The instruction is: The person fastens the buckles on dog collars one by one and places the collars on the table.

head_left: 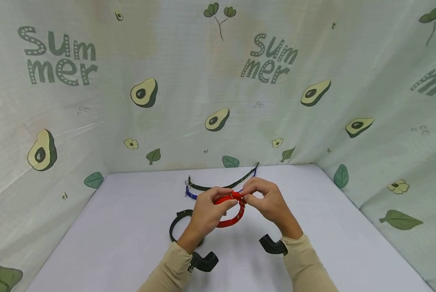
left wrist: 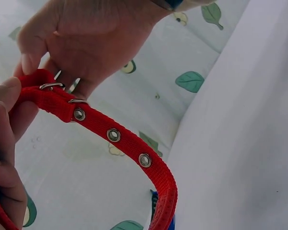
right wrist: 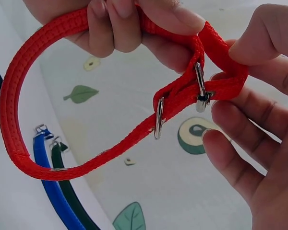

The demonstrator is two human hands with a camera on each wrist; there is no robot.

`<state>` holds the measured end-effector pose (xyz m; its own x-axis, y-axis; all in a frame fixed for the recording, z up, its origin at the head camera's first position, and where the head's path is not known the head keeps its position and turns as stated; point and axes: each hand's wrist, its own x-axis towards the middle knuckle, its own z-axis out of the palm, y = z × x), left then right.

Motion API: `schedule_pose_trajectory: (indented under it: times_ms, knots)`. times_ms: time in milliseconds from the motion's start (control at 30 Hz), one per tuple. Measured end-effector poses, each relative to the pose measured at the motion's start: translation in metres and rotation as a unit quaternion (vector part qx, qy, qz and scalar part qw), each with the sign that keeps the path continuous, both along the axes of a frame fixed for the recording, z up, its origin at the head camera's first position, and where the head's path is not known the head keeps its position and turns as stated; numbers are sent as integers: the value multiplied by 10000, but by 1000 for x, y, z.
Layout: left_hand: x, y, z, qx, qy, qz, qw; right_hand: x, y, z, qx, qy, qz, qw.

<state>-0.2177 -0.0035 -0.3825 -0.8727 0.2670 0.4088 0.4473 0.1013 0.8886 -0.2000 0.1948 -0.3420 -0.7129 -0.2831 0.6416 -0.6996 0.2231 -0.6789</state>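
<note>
A red webbing collar [head_left: 229, 222], closed into a loop, is held up above the table between both hands. My left hand [head_left: 206, 211] grips the band beside the buckle, fingers curled round it. With thumb and forefinger, my right hand [head_left: 269, 202] pinches a bent fold of the strap by the metal buckle [right wrist: 200, 81]; its other fingers are spread loosely. Close to the buckle sits a metal ring [right wrist: 159, 117]. Along the band, metal eyelets [left wrist: 114, 135] show in the left wrist view. The strap's tip is partly hidden by the fingers.
Behind the hands lie a dark green collar [head_left: 203, 188], stretched out, and a blue collar [head_left: 191, 195], partly covered by the hands. A dark looped collar [head_left: 172, 229] rests left of the left forearm. Printed cloth [head_left: 181, 134] hangs along the table's back and sides.
</note>
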Motion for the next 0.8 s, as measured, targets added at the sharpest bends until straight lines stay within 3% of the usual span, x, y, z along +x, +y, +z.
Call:
schedule_pose_trajectory:
  times_ms: [400,633,800]
  knots:
    - [0,-1,-3,-249,-183,147,9994,1,-8,-5,363,263,-140,9989]
    - [-4,-6,-5,-198,-236,273,9992,-3,-18,-13,296,11,-179,9994]
    - [-8,-4,-3,228,-547,249,9979,-6,-22,-23,-373,-722,-396,9959]
